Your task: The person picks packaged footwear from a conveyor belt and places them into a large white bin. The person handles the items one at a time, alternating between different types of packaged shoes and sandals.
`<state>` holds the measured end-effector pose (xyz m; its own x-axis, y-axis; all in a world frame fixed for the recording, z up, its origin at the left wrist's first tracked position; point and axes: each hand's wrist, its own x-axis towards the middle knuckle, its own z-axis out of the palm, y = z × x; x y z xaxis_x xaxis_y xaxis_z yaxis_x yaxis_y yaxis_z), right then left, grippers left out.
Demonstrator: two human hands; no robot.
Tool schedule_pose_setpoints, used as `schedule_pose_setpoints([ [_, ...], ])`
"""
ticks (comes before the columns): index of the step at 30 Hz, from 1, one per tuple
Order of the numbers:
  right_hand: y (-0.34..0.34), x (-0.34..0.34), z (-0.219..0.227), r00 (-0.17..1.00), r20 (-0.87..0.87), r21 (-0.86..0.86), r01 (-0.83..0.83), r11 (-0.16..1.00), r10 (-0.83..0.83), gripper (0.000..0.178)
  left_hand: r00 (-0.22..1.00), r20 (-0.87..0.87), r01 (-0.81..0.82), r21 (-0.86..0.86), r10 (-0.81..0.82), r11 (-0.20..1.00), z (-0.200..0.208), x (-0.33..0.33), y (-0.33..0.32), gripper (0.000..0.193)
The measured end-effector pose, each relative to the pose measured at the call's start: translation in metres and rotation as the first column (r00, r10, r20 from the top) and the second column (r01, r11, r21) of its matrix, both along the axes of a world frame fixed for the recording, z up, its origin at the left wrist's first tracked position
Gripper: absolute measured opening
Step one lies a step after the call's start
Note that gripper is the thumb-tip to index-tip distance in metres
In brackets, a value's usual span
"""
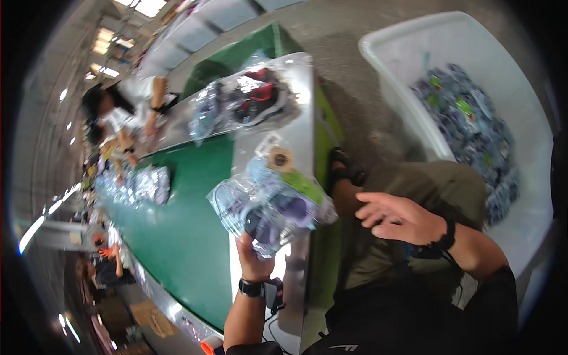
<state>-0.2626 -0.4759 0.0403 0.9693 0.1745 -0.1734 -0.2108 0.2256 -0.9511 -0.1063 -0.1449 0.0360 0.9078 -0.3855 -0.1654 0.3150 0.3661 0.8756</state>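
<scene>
My left hand [255, 261] grips the near edge of a clear plastic bag of shoes [278, 213]. Light blue and purple footwear shows through the film, along with a bright green label and a round brown tag. The bag is held over the metal edge of the table. To the right, my right hand [399, 218] hangs in the air above my leg, fingers stretched out and nothing in it. Part of my left hand's fingers is hidden by the bag.
A green conveyor belt [183, 236] runs away to the left. Bagged dark shoes with red [257, 97] lie on the metal edge [299, 74] beyond. A large white bin [408, 118] holding many blue-grey packs stands at right. Co-workers [127, 109] reach over the belt's far side.
</scene>
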Motion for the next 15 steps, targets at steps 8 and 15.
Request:
schedule_pose_setpoints([
  [8, -0.007, -0.009, -0.006, 0.990, 0.095, 0.197, 0.086, 0.977, -0.106, 0.085, 0.938, -0.095, 0.335, -0.013, -0.334, 0.942, -0.001, -0.056, -0.080, 0.101],
  [15, -0.008, -0.008, 0.001, 0.983, 0.091, 0.336, 0.119, 0.934, -0.158, 0.082, 0.925, -0.058, 0.377, 0.011, -0.376, 0.926, -0.002, -0.049, -0.070, 0.101],
])
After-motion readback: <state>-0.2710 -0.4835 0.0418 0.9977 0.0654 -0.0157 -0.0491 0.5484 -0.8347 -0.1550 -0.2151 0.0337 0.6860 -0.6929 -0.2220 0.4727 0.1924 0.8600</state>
